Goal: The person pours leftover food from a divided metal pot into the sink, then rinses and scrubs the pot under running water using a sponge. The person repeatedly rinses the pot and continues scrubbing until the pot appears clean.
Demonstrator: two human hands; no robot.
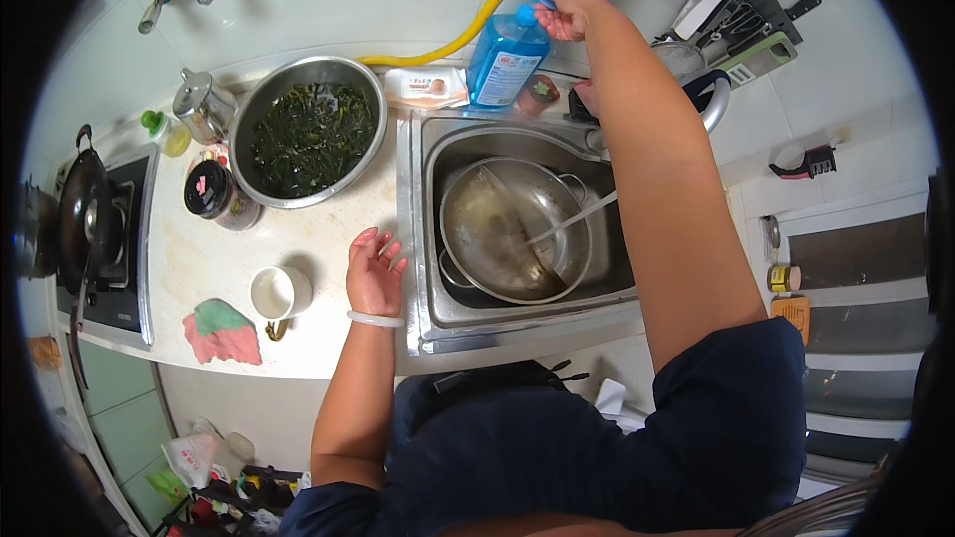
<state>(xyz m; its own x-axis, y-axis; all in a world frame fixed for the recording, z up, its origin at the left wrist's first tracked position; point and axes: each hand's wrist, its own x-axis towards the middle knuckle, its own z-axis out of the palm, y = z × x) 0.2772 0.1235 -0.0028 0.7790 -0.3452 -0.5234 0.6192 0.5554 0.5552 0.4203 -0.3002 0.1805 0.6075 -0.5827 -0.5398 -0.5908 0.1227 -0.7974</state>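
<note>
My right hand (565, 13) is at the blue pump top of a bottle of blue liquid soap (509, 60), which stands behind the sink; how its fingers grip the pump is partly hidden. My left hand (375, 274) holds nothing, palm up with loosely bent fingers, over the counter just left of the sink. In the steel sink (425, 317) lies a round two-handled metal pan (485, 239) with a divider and some water. A stream of water runs down into the pan from the right. Left of the sink sits a steel bowl (382, 115) of dark green seaweed (313, 138).
On the counter are a white mug (282, 293), a pink and green cloth (222, 332), a dark-lidded jar (216, 194), a metal pot (205, 106) and a wipes packet (427, 87). A wok (82, 216) rests on the stove. A yellow hose (489, 7) runs behind.
</note>
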